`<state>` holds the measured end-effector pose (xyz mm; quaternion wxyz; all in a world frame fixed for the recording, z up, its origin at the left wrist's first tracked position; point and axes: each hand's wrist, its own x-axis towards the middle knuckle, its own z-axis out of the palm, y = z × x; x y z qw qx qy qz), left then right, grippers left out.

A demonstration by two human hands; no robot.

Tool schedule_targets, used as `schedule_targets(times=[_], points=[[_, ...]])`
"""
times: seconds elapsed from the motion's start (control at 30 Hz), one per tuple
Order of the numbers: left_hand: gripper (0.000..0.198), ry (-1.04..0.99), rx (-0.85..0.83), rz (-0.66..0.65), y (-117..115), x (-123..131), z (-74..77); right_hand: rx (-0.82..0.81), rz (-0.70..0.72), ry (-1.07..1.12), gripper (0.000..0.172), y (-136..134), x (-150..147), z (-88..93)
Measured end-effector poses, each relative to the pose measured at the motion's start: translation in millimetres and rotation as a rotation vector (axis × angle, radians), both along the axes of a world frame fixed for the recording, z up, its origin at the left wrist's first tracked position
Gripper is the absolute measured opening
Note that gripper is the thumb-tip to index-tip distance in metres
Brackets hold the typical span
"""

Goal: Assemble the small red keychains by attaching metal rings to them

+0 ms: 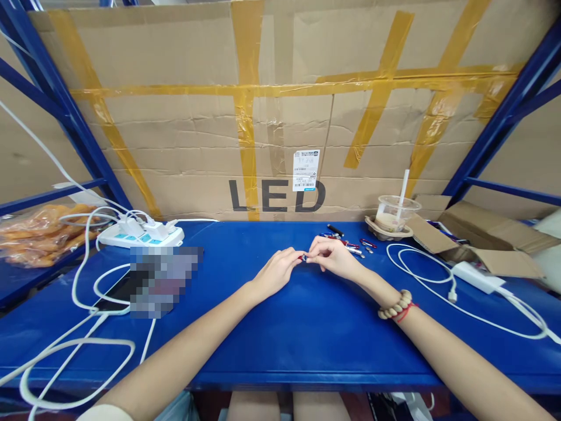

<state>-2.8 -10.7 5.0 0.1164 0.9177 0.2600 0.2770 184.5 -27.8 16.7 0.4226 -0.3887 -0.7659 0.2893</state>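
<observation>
A blue shelf surface (280, 327) is backing onto taped cardboard (272, 117). Both forearms are resting forward, converging mid-table so the work is sitting close under view. The left hand (276, 272) and right hand (333, 257) are pinching a small red-and-blue clip (303, 256) between fingertips; spare clips (350, 244) are lying just behind.

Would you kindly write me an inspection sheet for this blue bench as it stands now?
Surface: blue bench top, bare in front.
Job's things: small red and blue piece pinched between both hands; small clips behind.
Clutter: drink cup with straw, cardboard box, orange bag.
Grippers: left hand and right hand closed on the piece.
Cables: power strip, white cable with adapter.
Surroundings: taped cardboard wall, blue shelf frame.
</observation>
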Motion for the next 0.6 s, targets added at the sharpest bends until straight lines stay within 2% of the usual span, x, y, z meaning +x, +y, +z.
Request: schedule_targets(times=[0.37, 0.6], points=[[0.023, -0.082, 0.055, 0.0, 6.0, 0.9, -5.9, -0.027, -0.103, -0.071, 0.035, -3.9, -5.3, 3.3], [0.021, -0.101, 0.063, 0.015, 7.1, 0.6, -6.8, -0.25, -0.179, -0.05, 0.035, -3.8, -6.1, -0.1]])
